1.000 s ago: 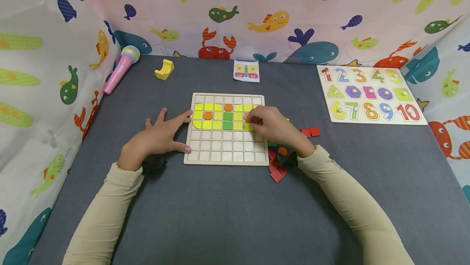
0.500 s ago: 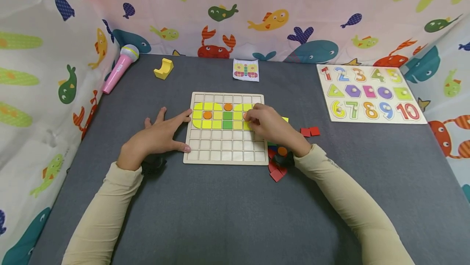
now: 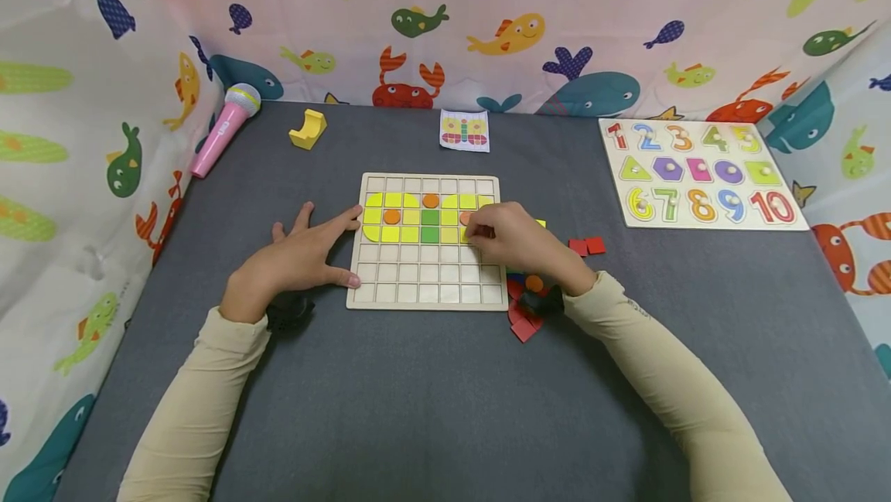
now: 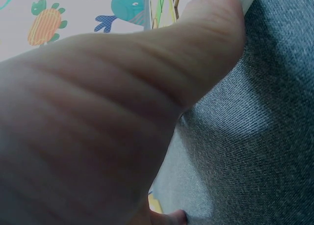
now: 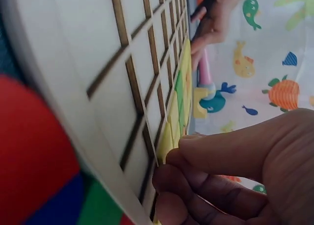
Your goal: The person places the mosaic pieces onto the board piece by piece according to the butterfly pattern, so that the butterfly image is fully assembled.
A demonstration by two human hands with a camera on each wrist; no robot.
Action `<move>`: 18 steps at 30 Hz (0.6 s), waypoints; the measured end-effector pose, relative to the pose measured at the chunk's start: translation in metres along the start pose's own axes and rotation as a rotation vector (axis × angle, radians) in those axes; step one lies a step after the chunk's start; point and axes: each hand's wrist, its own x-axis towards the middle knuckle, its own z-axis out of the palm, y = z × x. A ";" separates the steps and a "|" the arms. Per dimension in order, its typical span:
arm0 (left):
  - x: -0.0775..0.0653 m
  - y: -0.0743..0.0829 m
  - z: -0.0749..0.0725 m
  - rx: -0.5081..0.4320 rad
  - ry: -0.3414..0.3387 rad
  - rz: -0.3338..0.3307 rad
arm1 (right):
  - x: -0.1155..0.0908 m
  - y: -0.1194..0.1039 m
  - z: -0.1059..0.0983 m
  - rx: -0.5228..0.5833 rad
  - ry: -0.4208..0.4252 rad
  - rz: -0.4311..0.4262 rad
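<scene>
A wooden grid board [image 3: 426, 305] lies flat on the table, its upper cells holding yellow tiles [image 3: 393, 235], green tiles [image 3: 430, 226] and orange round tiles [image 3: 431, 200]. My left hand [image 3: 285, 262], fingers spread, touches the board's left edge with thumb and forefinger. Over the right part of the tiled rows, my right hand [image 3: 522, 239] has its fingers curled. In the right wrist view, thumb and forefinger [image 5: 184, 154] meet at the yellow tiles and seem to pinch one, mostly covered by the fingertips.
Loose red tiles [image 3: 524, 327] lie by the board's right edge, partly under the right wrist, with more red tiles [image 3: 587, 247] further right. Behind the board are a pattern card [image 3: 464, 131], a yellow block [image 3: 308, 129] and a pink microphone [image 3: 226, 131]. A number puzzle [image 3: 706, 175] lies at back right.
The right hand has shifted only slightly at the same spot on the board. The left hand stays at the board's edge. The head view has moved a little.
</scene>
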 end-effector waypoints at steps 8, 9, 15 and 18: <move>0.001 0.000 0.001 -0.010 0.002 0.002 | -0.015 0.007 -0.020 0.002 0.041 0.065; 0.001 0.000 0.001 -0.011 0.002 0.002 | -0.016 0.009 -0.023 -0.005 0.046 0.073; 0.001 -0.002 0.001 -0.011 0.008 0.004 | -0.027 0.020 -0.036 -0.036 0.079 0.094; 0.002 -0.003 0.002 -0.007 0.011 0.008 | -0.033 0.026 -0.043 -0.060 0.098 0.115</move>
